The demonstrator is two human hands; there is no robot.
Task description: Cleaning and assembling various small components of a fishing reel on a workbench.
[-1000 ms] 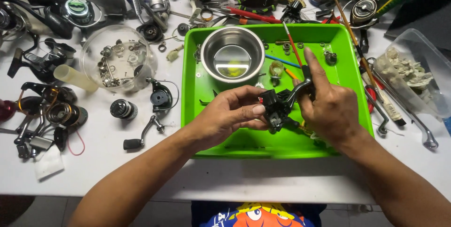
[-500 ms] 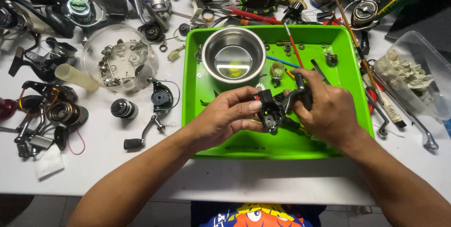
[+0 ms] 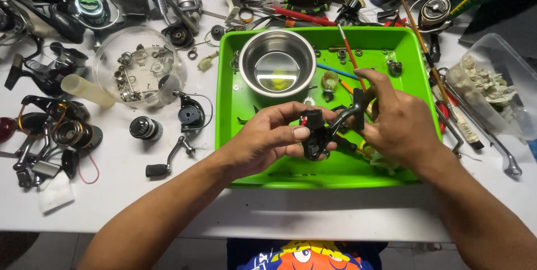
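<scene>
Both hands hold a black fishing reel body [image 3: 320,131] above the green tray [image 3: 403,52]. My left hand [image 3: 268,138] pinches its lower housing between thumb and fingers. My right hand [image 3: 394,122] grips the reel's black stem on the right side, fingers curled around it. A steel bowl [image 3: 277,63] with a little yellowish liquid sits in the tray's back left. Thin brushes [image 3: 351,57] and small metal parts lie in the tray behind the hands.
A clear round bowl [image 3: 137,69] of screws and small parts stands left of the tray. Reel handles, spools and whole reels [image 3: 53,130] litter the left side. Pliers, tools and more reels crowd the back edge. A clear plastic tub [image 3: 492,88] with rags sits at right.
The reel body has been turned slightly in the hands. My right hand's fingers have shifted from flat over the reel to curled on its stem. The hands stay over the tray.
</scene>
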